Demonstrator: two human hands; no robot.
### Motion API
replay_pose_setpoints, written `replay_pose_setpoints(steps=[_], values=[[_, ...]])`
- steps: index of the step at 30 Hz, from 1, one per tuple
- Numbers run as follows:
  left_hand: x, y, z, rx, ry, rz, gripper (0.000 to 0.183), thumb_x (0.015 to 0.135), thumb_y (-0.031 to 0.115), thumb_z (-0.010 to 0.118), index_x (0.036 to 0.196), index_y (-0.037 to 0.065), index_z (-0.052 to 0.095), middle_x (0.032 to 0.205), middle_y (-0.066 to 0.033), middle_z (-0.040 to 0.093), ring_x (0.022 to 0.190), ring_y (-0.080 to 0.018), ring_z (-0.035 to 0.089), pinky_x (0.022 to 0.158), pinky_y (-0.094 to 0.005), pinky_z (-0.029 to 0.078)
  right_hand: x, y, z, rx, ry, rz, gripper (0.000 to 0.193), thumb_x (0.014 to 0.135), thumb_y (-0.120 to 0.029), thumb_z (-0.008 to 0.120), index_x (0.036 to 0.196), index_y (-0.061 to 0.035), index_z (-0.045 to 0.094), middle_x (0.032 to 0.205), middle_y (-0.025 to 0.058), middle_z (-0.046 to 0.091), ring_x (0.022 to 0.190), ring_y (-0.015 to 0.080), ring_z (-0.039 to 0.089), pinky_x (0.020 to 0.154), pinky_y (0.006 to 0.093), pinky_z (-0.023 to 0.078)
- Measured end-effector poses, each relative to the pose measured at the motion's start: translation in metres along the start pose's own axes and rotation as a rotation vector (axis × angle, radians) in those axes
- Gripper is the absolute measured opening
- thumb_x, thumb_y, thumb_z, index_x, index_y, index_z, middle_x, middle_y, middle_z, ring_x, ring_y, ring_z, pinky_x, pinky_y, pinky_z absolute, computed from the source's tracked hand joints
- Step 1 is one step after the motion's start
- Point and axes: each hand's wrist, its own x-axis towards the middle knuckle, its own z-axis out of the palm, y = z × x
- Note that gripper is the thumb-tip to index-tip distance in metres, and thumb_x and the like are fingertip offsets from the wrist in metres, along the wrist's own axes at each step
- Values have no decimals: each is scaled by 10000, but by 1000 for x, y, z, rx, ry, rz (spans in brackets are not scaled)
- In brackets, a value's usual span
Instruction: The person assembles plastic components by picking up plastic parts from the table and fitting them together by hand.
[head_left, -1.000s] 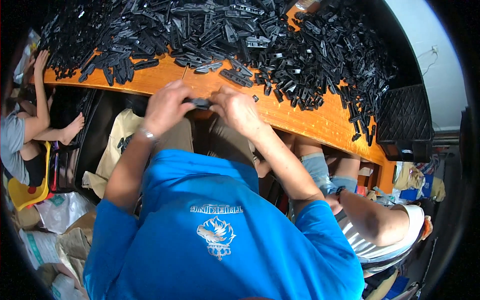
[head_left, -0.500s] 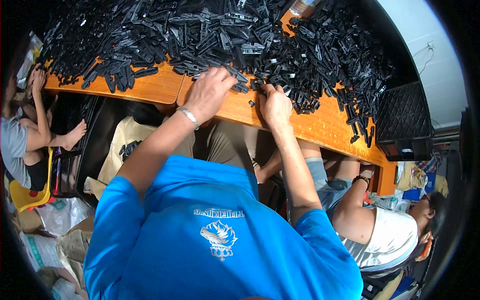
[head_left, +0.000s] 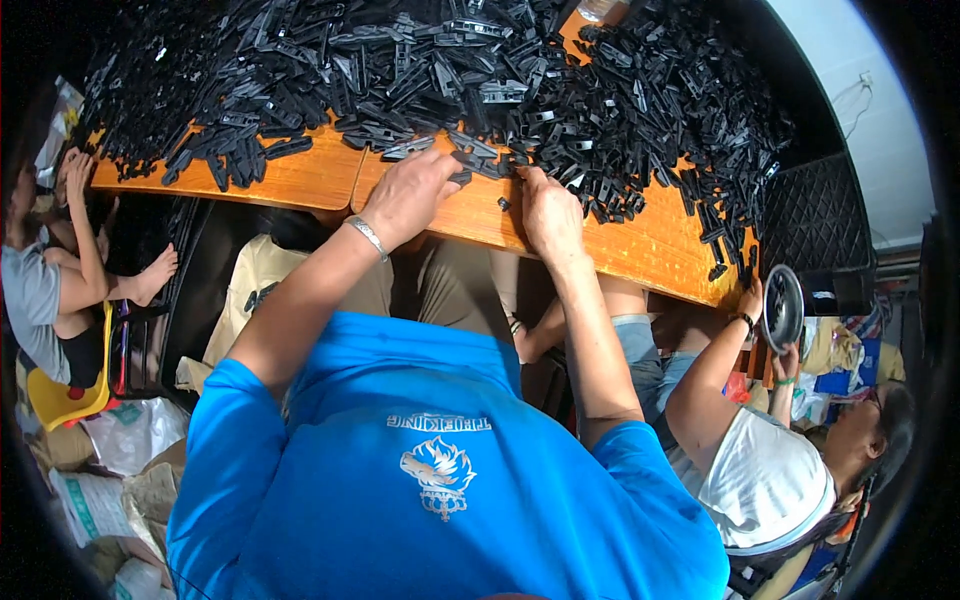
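Observation:
Near the front edge of the wooden table (head_left: 290,188), my left hand (head_left: 412,195) is closed, with a dark elongated plastic part (head_left: 462,169) at its fingertips. Just to the right, my right hand (head_left: 553,215) is pinched together at the edge of the heap; whatever sits between its fingertips is too small to name. One small black piece (head_left: 504,203) lies loose on the wood between my hands. Beyond them spreads a heap of long black plastic parts (head_left: 400,75). Smaller black parts (head_left: 600,140) are piled farther right.
A black crate (head_left: 815,220) stands at the table's right end. On the right, a co-worker in a white shirt (head_left: 765,475) holds a round dark dish (head_left: 782,310). Another person (head_left: 75,280) sits at the left by a yellow chair (head_left: 70,400). Bags (head_left: 135,435) lie on the floor.
My left hand has drawn slightly back from the heap, and a dark part now shows at its fingertips. My right hand has barely moved. The co-worker has lifted the round dish into view.

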Motion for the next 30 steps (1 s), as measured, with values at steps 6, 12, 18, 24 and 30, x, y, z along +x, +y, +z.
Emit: replay_pose_setpoints(steps=[6,12,18,24,30], values=[[-6,-7,-3,117,85,-13,117,974,108,736,1069,42,719,1079,-134,627,1104,-362,617,949,-475,530,3,-1,1,-99,-57,65,271,1008,-174,674,1254,-64,703,1082,252,759,996,432,747,853,536,586],[-29,3,-13,74,133,-67,192,894,185,828,1000,62,726,1102,-134,631,1122,-358,616,937,-455,550,-1,-11,-13,-62,-25,54,328,932,-184,772,1225,-42,739,1068,204,777,989,407,759,856,504,605],[-36,2,-10,68,113,-79,208,830,166,873,962,78,738,1038,-103,642,1072,-343,631,897,-465,551,-12,-58,-2,337,18,-218,313,888,-140,862,1173,-40,777,1066,171,761,966,373,756,823,442,602],[-42,-7,-10,20,152,-25,229,839,143,862,1021,67,745,1010,-103,651,1036,-341,627,883,-458,531,-8,-61,1,309,-46,-174,314,856,-148,884,1150,-67,810,1007,123,662,914,341,707,791,438,580],[-40,-10,-9,7,187,-35,228,820,110,860,1001,50,737,1000,-107,646,1022,-347,623,871,-458,527,0,-51,4,253,-60,-260,336,819,-116,887,1143,-69,813,1033,108,656,928,335,706,787,446,578]])
